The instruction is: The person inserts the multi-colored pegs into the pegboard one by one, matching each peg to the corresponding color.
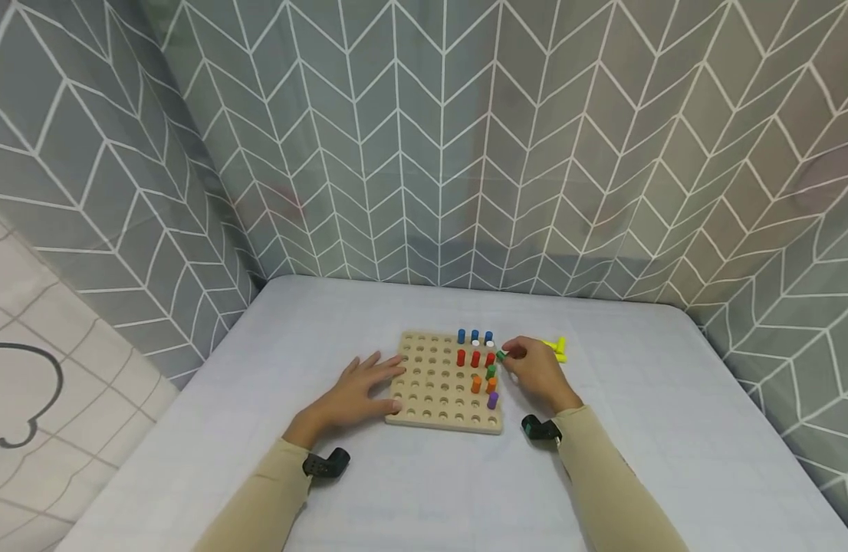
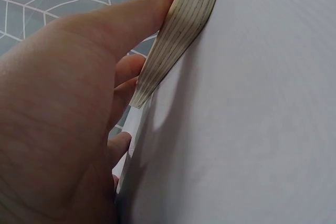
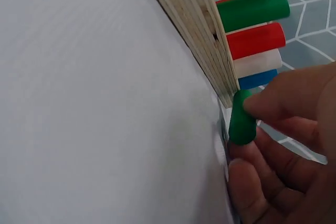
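A wooden pegboard (image 1: 417, 389) with rows of round holes lies on the white table. My left hand (image 1: 358, 392) rests on its left edge, fingers spread, the thumb touching the near left part. Just off the board's right edge, my right hand (image 1: 537, 372) pinches a loose green peg (image 3: 242, 121) between thumb and fingers. Pegs stand on the right side of the board: blue pegs (image 1: 461, 336) at the back, then white pegs (image 1: 475, 343), red pegs (image 1: 461, 358), one green peg (image 1: 491, 372), two orange pegs (image 1: 476, 385) and a purple peg (image 1: 493, 400).
Several yellow pegs (image 1: 560, 346) lie on the table (image 1: 624, 368) behind the right hand, partly hidden by it. A grey patterned curtain (image 1: 424, 192) hangs along the table's back edge. Each wrist carries a small black camera (image 1: 327, 463).
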Available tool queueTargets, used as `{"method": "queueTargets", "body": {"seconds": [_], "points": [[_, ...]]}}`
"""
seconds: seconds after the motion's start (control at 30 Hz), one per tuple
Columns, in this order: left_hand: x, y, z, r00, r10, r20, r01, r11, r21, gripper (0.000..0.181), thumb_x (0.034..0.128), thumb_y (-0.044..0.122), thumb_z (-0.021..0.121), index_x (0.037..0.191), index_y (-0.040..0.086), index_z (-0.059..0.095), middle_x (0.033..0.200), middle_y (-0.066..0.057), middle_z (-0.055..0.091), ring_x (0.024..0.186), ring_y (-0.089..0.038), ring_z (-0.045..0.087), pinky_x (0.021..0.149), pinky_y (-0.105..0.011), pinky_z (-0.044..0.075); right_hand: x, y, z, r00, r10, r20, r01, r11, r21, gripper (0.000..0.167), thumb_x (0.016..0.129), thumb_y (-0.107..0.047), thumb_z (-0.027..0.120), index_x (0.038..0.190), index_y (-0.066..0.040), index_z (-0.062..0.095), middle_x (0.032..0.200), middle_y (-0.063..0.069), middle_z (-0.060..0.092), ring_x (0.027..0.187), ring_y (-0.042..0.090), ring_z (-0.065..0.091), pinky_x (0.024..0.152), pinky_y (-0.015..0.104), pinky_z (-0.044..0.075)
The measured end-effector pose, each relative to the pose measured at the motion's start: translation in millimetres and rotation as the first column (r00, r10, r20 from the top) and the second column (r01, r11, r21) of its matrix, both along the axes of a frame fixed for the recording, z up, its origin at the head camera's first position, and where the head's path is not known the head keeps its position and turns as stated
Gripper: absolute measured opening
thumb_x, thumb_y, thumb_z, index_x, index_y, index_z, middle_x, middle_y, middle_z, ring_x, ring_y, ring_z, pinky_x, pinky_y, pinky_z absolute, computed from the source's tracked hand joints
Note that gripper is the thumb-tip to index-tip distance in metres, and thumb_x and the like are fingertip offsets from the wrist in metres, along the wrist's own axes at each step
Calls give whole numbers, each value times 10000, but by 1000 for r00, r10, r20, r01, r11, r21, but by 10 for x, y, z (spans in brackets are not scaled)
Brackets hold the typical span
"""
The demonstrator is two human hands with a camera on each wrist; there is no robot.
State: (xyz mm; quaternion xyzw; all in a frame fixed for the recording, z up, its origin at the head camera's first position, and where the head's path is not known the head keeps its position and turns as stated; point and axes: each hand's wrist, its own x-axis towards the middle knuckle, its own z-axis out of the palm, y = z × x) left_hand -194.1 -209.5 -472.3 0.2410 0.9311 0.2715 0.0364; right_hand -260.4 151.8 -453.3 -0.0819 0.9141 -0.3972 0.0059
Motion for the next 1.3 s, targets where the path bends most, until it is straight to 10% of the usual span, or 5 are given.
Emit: {"method": "queueTargets", "body": {"seconds": [0.93, 1.3], "points": [[-4, -15, 24, 1000, -9, 9, 8, 1000, 10, 738, 908, 617, 618, 1520, 236, 461, 1627, 83, 283, 1527, -315, 104, 1206, -569, -31, 67, 145, 77, 976, 21, 216, 67, 919, -389, 409, 938, -152, 610, 1344, -130, 649, 1215, 121, 633, 925, 243, 629, 791, 312, 578], [-11, -8, 13, 1000, -7, 19, 7, 1000, 9, 749, 902, 620, 621, 1521, 229, 460, 1626, 93, 274, 1528, -310, 99, 1207, -559, -39, 98, 113, 117, 965, 71, 253, 93, 809, -580, 422, 944, -78, 620, 1357, 1, 582, 1146, 98, 593, 919, 171, 636, 753, 262, 583]]}}
